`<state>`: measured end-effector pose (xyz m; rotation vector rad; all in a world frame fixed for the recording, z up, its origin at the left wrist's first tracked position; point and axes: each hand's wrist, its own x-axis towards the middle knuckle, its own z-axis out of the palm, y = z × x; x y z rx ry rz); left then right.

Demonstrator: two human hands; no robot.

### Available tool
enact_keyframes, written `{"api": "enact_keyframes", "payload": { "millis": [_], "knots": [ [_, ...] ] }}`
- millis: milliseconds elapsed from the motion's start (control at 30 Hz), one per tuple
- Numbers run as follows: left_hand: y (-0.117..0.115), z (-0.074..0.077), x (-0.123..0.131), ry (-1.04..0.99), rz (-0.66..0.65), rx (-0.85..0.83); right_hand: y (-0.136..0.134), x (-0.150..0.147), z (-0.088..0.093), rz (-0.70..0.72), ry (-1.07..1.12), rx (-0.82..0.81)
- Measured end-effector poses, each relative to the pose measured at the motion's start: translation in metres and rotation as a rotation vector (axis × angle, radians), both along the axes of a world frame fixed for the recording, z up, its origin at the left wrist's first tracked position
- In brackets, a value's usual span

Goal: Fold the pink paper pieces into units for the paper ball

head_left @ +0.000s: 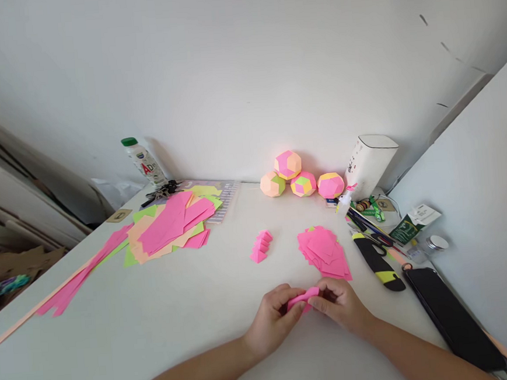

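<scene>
A person's two bare hands meet low over the white table (179, 313), both grasping one small piece of pink paper (305, 298). The left hand (276, 319) pinches its left end between thumb and fingers, and the right hand (345, 307) pinches its right end in the same way, so that the paper spans the gap between them, bent or folded along its length; its exact shape is partly hidden by the fingers. Just beyond the hands, to the left, lies a short row of folded pink pieces (261, 247), and to the right a loose pile of flat pink sheets (324, 252). Farther back, four multicoloured paper balls (303, 184) sit near the wall, one resting on top of two others. To the right of the pink pile lies a black and yellow tool (379, 265); well to the left, pink, peach and green sheets (168, 223) overlap in a heap
</scene>
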<state>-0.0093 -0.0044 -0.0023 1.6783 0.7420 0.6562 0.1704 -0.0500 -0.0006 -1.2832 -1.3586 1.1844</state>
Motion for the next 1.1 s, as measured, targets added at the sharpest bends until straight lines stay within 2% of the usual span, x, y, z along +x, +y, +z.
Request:
{"api": "enact_keyframes", "payload": {
  "millis": [167, 400, 833, 1100],
  "knots": [
    [-0.0003, 0.0013, 0.0004, 0.003, 0.001, -0.003, -0.0003, 0.0007, -0.0012, -0.04, 0.058, -0.055],
    [0.0001, 0.0013, 0.0005, 0.008, 0.01, 0.01, 0.0012, 0.0038, -0.0067, -0.007, 0.041, -0.007],
    [0.0, 0.0021, 0.0008, 0.025, 0.003, 0.016, 0.0021, 0.0019, 0.0025, 0.0, 0.028, 0.058],
    [-0.0002, 0.0005, -0.0001, 0.029, -0.006, 0.017, 0.0025, 0.0032, 0.0017, 0.0, 0.105, 0.028]
  ]
}}
